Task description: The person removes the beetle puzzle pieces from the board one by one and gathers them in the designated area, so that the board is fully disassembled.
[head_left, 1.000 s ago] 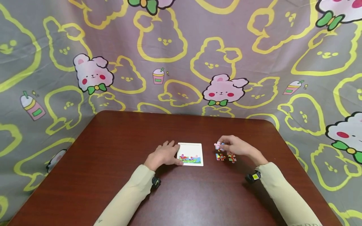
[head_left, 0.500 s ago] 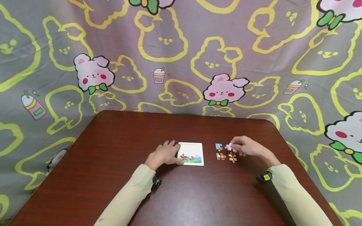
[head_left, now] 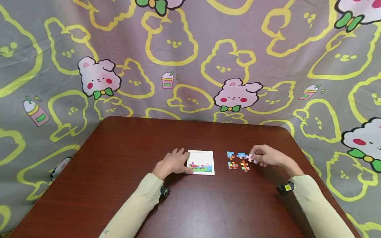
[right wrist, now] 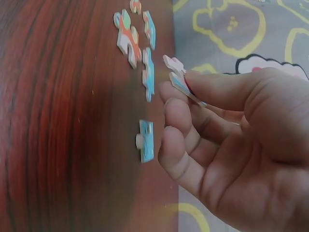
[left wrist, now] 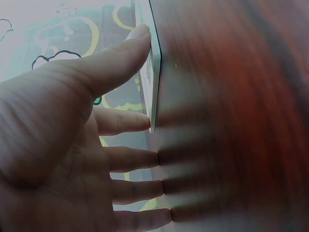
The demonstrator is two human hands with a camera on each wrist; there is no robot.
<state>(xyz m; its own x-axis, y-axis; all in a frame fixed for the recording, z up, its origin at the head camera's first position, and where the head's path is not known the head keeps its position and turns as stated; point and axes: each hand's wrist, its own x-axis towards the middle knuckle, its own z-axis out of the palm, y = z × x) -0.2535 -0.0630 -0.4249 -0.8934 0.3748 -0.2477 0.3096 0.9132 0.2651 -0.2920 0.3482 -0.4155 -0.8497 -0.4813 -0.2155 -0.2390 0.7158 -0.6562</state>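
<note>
My left hand [head_left: 172, 162] rests on the table with fingers spread, thumb and index fingertip touching the left edge of a flat white puzzle board [head_left: 200, 157]. A colourful picture runs along the board's lower part. To the right, my right hand [head_left: 268, 155] pinches a pink puzzle piece [head_left: 251, 158] between thumb and index finger, just above the table. The right wrist view shows this pink piece [right wrist: 175, 65] tilted, the other fingers curled beneath. Beside it lie a blue piece [head_left: 241, 155] and a red-and-green piece [head_left: 244, 165].
Farther left in the group lie a blue corner piece [head_left: 230, 154] and a red-and-yellow piece [head_left: 232, 165]. Another blue piece [right wrist: 147, 140] lies under my right hand. The brown table [head_left: 190, 205] ends at a patterned curtain [head_left: 184, 66] behind.
My right hand has moved right with the pink piece, away from the upper left of the piece group, uncovering the blue pieces there. The left hand and board have stayed put.
</note>
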